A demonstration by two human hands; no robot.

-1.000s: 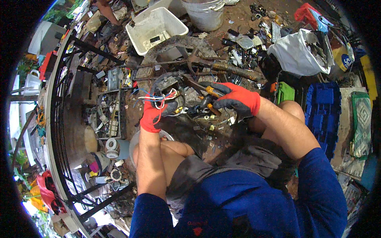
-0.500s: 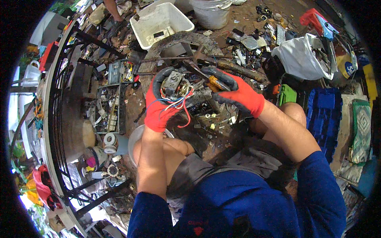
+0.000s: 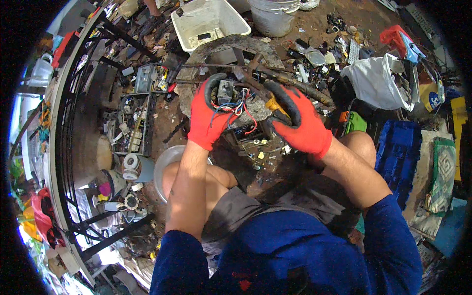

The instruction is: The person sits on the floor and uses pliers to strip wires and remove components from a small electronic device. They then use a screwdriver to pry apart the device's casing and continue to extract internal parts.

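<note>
My left hand (image 3: 209, 113), in a red glove with black fingers, is closed around a small boxy metal motor unit (image 3: 225, 92). Red, blue and white wires (image 3: 238, 109) trail from the unit toward my right hand. That hand (image 3: 300, 118), gloved the same way, grips a hand tool with orange-yellow handles (image 3: 274, 104) that looks like pliers. Its metal end points up and left, just right of the unit; whether it touches anything there I cannot tell. Both hands are over a round stone-like block (image 3: 258, 104).
A hammer (image 3: 255, 63) lies across the block. Beyond stand a white basin (image 3: 211, 22) and a white bucket (image 3: 273, 18). Trays of small parts (image 3: 132, 125) sit left, beside a black metal frame (image 3: 69, 147). On the right are a white sack (image 3: 376, 81) and blue plastic piece (image 3: 398, 162).
My right hand has drawn a little away from the motor unit, and its thumb and fingers have spread wider around the tool. My left hand still holds the unit. The whole view has shifted slightly.
</note>
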